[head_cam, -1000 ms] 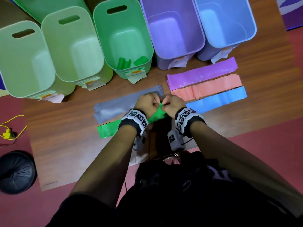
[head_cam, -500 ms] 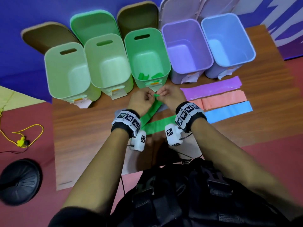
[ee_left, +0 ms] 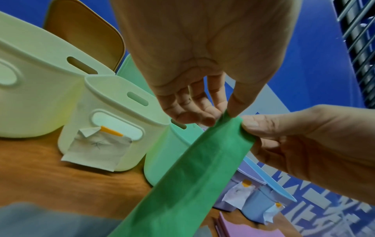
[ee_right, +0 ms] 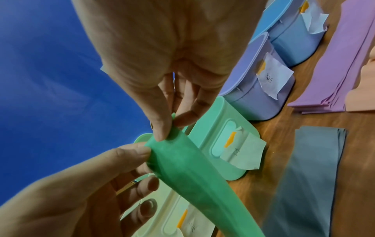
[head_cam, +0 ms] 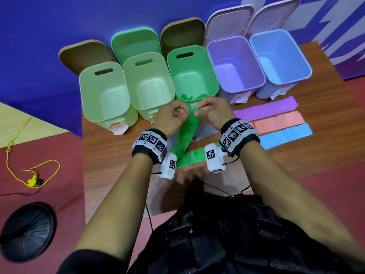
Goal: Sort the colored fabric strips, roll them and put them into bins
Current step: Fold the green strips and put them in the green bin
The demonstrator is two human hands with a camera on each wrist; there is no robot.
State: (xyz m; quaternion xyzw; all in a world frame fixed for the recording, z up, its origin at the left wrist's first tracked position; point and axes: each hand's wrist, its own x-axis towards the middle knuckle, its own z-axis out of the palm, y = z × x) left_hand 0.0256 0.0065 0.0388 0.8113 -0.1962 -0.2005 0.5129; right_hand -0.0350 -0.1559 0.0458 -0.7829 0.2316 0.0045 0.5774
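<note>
The green strip [head_cam: 187,133] is lifted by its far end, raised just near of the green bin [head_cam: 192,73], while its tail trails down to the table [head_cam: 110,155]. The left hand [head_cam: 172,117] pinches one corner between thumb and fingertips and the right hand [head_cam: 214,112] pinches the other, so the top edge is stretched between them. The grip is only at the very edge, so the thin fabric could slip from either pinch as rolling starts, or roll up skewed. The dragging tail may also disturb the grey strip [ee_right: 316,160] lying right of it.
</note>
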